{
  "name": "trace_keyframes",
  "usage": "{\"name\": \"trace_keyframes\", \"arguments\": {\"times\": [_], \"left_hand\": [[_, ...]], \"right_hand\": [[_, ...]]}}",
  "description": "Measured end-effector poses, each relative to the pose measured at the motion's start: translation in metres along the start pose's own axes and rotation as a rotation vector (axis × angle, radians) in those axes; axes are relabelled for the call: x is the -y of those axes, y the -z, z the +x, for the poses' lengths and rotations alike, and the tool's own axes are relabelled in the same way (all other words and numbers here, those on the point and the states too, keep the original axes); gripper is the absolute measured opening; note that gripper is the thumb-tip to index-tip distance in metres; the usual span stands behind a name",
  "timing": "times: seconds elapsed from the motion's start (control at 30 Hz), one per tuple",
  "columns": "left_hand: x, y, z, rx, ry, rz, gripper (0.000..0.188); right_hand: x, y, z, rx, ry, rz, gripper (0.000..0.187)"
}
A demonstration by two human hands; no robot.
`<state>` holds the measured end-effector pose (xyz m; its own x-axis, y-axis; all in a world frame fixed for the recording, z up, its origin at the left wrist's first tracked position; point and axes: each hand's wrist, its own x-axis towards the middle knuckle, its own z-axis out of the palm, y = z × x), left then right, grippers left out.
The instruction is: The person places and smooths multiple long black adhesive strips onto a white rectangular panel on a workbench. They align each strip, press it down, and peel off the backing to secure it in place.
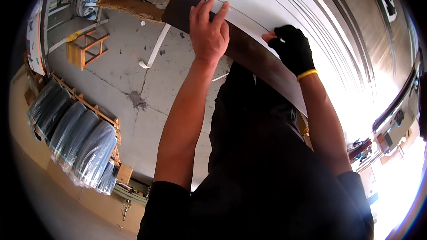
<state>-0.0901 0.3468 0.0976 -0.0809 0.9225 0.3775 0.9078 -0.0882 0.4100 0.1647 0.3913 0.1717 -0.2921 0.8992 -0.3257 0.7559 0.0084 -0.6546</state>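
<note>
A white sheet (249,4) marked with several long dark lines lies on a dark-edged worktable (253,51). My bare left hand (209,31) rests at the sheet's left end near the table's edge, fingers spread and fingertips on the white surface. Farther right, my right hand (291,49) wears a black glove with a yellow cuff; a bare fingertip shows out of it. Its fingers are curled together over the sheet's near edge. Whatever they may hold is hidden.
A cardboard box (133,9) of white offcuts stands beyond the table's left end. A white strip (158,46) lies on the cracked concrete floor. A wooden stool (86,49) is at far left; plastic-wrapped dark cushions (80,133) are stacked below it. Strong glare covers the right.
</note>
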Motion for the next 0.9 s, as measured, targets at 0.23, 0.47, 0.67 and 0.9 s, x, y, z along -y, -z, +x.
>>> {"name": "trace_keyframes", "arguments": {"times": [0.23,0.47,0.67,0.9], "left_hand": [[-0.001,0.0,0.0,-0.024,-0.042,0.012,0.045],[-0.004,0.0,0.001,0.001,-0.055,0.047,0.042],[-0.002,0.0,0.002,0.03,-0.064,0.082,0.038],[0.0,0.006,0.003,0.089,-0.101,0.115,0.038]], "right_hand": [[-0.072,0.047,-0.078,-0.071,-0.063,-0.088,0.017],[-0.106,0.059,-0.102,-0.181,-0.099,-0.161,0.023],[-0.098,0.063,-0.094,-0.172,-0.095,-0.209,0.021],[-0.099,0.064,-0.092,-0.128,-0.146,-0.181,0.028]]}}
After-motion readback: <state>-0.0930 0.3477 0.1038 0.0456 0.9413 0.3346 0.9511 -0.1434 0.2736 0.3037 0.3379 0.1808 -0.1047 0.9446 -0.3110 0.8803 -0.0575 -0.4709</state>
